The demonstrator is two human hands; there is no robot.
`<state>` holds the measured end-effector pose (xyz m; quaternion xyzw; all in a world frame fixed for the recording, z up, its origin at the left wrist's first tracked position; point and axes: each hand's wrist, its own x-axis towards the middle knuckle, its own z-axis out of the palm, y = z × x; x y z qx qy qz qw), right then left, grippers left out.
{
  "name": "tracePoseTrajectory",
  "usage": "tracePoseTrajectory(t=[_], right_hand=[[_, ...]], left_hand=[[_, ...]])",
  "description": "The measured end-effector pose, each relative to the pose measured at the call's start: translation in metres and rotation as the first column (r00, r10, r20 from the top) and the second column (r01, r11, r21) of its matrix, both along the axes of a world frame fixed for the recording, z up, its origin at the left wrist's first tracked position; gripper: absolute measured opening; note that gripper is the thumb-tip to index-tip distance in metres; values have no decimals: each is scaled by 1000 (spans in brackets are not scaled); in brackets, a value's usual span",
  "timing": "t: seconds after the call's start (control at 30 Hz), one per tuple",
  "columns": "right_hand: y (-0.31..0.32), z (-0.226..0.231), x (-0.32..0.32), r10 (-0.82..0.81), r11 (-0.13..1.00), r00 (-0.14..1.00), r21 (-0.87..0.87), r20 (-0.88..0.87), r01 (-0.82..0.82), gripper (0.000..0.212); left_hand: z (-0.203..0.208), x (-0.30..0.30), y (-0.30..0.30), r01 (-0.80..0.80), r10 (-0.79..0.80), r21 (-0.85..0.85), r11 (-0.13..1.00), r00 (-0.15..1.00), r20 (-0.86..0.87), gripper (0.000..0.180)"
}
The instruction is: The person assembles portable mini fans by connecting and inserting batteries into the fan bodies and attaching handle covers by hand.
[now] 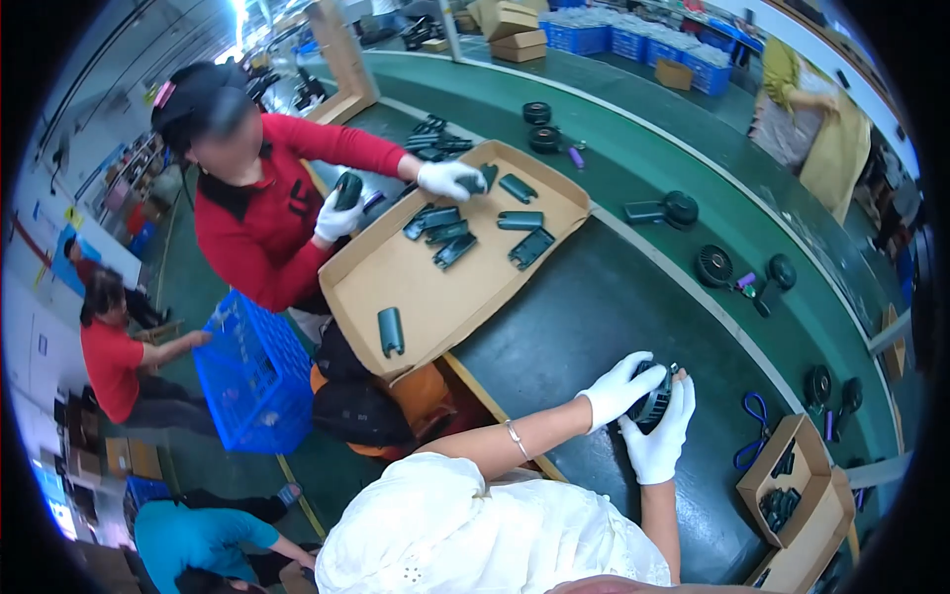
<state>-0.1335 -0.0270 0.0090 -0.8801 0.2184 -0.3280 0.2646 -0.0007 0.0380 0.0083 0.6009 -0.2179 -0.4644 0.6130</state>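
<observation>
Above the dark green tabletop [554, 342], both my white-gloved hands close around a round dark fan head [648, 408] with a ribbed grille. My left hand [616, 392] grips it from the left, fingers over its upper side. Curled round the right and lower side is my right hand [661, 436], fingertips near the top edge. The gloves hide much of the fan head. To the right of my hands lie blue-handled scissors [754, 432]. A small cardboard box [829, 485] with dark plastic parts [780, 506] stands further right.
A large shallow cardboard tray [435, 342] holds several dark green casings [391, 332]; a co-worker [247, 208] in red reaches into it with gloved hands. Small handheld fans [679, 209] lie along the green conveyor belt [633, 168]. A blue crate [252, 381] is at the left.
</observation>
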Motion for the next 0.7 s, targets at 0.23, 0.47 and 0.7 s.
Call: tracePoseTrajectory(t=[0.23, 0.47, 0.7], right_hand=[[6, -10, 8, 6, 902, 1000, 433, 5, -7, 69], [-32, -21, -7, -125, 889, 944, 456, 306, -30, 63], [-69, -28, -19, -347, 524, 837, 827, 423, -201, 43]], left_hand=[[10, 26, 56, 117, -102, -20, 993, 931, 350, 44], [46, 110, 163, -627, 158, -57, 777, 106, 982, 29], [32, 172, 274, -840, -262, 457, 292, 390, 883, 52]])
